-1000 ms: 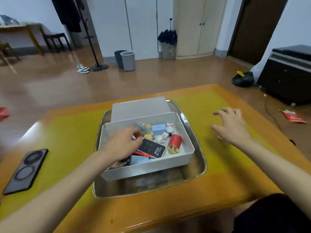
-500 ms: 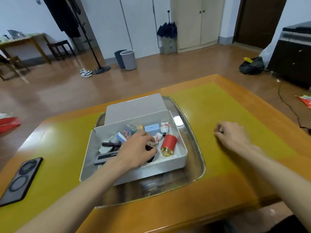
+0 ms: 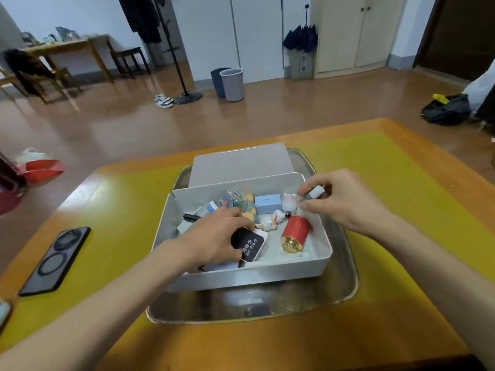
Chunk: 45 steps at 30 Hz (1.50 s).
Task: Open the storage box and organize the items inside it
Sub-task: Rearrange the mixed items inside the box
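The box (image 3: 305, 259) sits open in a tray (image 3: 345, 295) on the table (image 3: 401, 210), lid (image 3: 241, 163) propped behind it. The left hand (image 3: 214, 242) curls its fingers round a black Wi-Fi device (image 3: 250, 245), probably to shift it. The right hand (image 3: 345, 199) pinches a small white item (image 3: 316, 192) at the far corner.

A white box (image 3: 308, 266), a red gold-capped tin (image 3: 296, 232), a pale blue block (image 3: 267, 203) and a black-faced Wi-Fi device (image 3: 250, 245) are seen on a yellow mat (image 3: 401, 183).

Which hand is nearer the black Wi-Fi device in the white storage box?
Left. The left hand grips the black Wi-Fi device; the right hand is apart, over the far right corner of the white storage box.
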Motion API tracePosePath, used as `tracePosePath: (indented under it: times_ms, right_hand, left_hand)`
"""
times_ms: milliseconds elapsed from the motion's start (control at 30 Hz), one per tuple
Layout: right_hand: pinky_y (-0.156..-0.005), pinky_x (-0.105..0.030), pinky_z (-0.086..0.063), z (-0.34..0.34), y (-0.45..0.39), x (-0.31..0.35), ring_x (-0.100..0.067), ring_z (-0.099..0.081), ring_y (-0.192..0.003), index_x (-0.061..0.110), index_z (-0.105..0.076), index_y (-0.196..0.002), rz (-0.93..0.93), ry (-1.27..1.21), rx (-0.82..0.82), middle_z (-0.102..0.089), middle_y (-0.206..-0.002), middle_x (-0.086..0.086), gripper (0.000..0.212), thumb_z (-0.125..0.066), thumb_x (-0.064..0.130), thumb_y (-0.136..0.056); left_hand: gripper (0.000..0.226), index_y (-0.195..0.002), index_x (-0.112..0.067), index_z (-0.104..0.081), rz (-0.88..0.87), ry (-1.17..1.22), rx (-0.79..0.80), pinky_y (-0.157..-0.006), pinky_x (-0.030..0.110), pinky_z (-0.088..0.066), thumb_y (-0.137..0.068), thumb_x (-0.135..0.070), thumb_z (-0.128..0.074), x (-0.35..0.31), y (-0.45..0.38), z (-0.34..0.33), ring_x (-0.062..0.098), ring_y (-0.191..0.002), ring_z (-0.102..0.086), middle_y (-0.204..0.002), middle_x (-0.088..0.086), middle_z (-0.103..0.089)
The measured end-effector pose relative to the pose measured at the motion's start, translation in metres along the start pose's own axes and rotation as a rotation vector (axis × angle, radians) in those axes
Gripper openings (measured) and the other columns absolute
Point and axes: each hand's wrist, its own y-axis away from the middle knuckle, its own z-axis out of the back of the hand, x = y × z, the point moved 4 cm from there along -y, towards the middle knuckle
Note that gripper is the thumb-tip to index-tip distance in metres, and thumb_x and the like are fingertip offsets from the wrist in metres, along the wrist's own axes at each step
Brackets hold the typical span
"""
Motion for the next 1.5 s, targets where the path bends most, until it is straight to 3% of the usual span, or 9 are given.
tracePosePath:
  times_ms: [167,400,533,733,900,1067,1133,1267,1500]
  right_hand:
    - [-0.071,-0.029,-0.046,-0.048,-0.016,0.025,-0.013,-0.058,-0.085,0.032,-0.075,-0.104,0.029,0.220,0.167,-0.067,-0.094,0.008,0.027,-0.082,0.026,-0.079]
    - [-0.059,-0.031,-0.040,-0.083,-0.020,0.034,-0.016,-0.059,-0.088,0.033,-0.072,-0.091,0.123,0.574,0.274,-0.058,-0.078,0.013,0.019,-0.076,0.043,-0.076]
    - [-0.071,-0.033,-0.047,-0.093,-0.016,0.031,-0.021,-0.057,-0.100,0.029,-0.075,-0.093,0.171,0.652,0.342,-0.069,-0.089,0.005,0.023,-0.072,0.044,-0.076]
    - [-0.075,-0.029,-0.024,-0.097,-0.015,0.030,-0.017,-0.050,-0.091,0.031,-0.077,-0.094,0.274,0.728,0.370,-0.068,-0.084,0.007,0.028,-0.074,0.053,-0.076]
    - [-0.076,-0.026,-0.025,-0.096,-0.020,0.028,-0.011,-0.051,-0.088,0.034,-0.078,-0.096,0.297,0.689,0.395,-0.069,-0.085,0.012,0.025,-0.076,0.049,-0.076]
    - [-0.101,-0.028,-0.033,-0.099,-0.017,0.026,-0.010,-0.053,-0.095,0.036,-0.075,-0.098,0.299,0.696,0.436,-0.068,-0.090,0.014,0.023,-0.074,0.047,-0.078]
    - [-0.096,-0.026,-0.035,-0.097,-0.015,0.027,-0.008,-0.054,-0.094,0.036,-0.074,-0.097,0.287,0.673,0.454,-0.067,-0.089,0.016,0.025,-0.073,0.051,-0.077]
    - [-0.068,-0.030,-0.050,-0.079,-0.018,0.027,-0.004,-0.061,-0.078,0.033,-0.072,-0.091,0.164,0.536,0.450,-0.068,-0.082,0.015,0.030,-0.063,0.061,-0.083]
    - [-0.076,-0.039,-0.053,-0.050,-0.036,0.015,-0.011,-0.062,-0.091,0.032,-0.071,-0.096,0.116,0.522,0.208,-0.065,-0.091,0.018,0.016,-0.060,0.043,-0.092]
  left_hand:
    - [0.062,-0.134,-0.042,-0.050,0.026,-0.062,-0.027,-0.086,0.030,-0.044,-0.075,-0.056,-0.066,0.019,0.014,-0.003,0.015,-0.122,-0.045,-0.130,-0.012,-0.049]
    - [0.064,-0.127,-0.038,-0.053,0.090,-0.051,-0.089,-0.084,0.034,-0.046,-0.075,-0.076,-0.057,0.028,0.016,-0.007,0.016,-0.115,-0.049,-0.116,-0.010,-0.055]
    - [0.070,-0.133,-0.039,-0.049,0.104,-0.026,-0.154,-0.085,0.033,-0.044,-0.075,-0.077,-0.054,0.040,0.017,-0.013,0.015,-0.117,-0.047,-0.118,-0.010,-0.054]
    - [0.079,-0.141,-0.041,-0.043,0.040,-0.035,-0.267,-0.086,0.029,-0.040,-0.074,-0.084,-0.039,0.048,0.019,-0.022,0.011,-0.117,-0.046,-0.121,-0.015,-0.052]
    - [0.074,-0.136,-0.040,-0.047,0.013,-0.038,-0.279,-0.081,0.028,-0.036,-0.076,-0.081,-0.035,0.048,0.022,-0.021,0.011,-0.111,-0.046,-0.116,-0.016,-0.052]
    - [0.069,-0.127,-0.039,-0.051,0.019,-0.029,-0.237,-0.078,0.026,-0.040,-0.074,-0.080,-0.032,0.049,0.021,-0.020,0.009,-0.107,-0.045,-0.111,-0.017,-0.050]
    - [0.070,-0.130,-0.041,-0.047,0.021,-0.027,-0.222,-0.077,0.025,-0.041,-0.074,-0.081,-0.033,0.049,0.021,-0.019,0.008,-0.109,-0.044,-0.111,-0.018,-0.049]
    - [0.071,-0.133,-0.042,-0.045,0.028,-0.041,-0.190,-0.075,0.026,-0.041,-0.075,-0.082,-0.041,0.048,0.018,-0.016,0.007,-0.112,-0.044,-0.114,-0.020,-0.049]
    - [0.036,-0.114,-0.037,-0.060,0.070,0.091,-0.440,-0.068,0.031,-0.048,-0.090,-0.062,-0.051,0.049,0.004,0.014,0.010,-0.100,-0.057,-0.106,-0.017,-0.056]
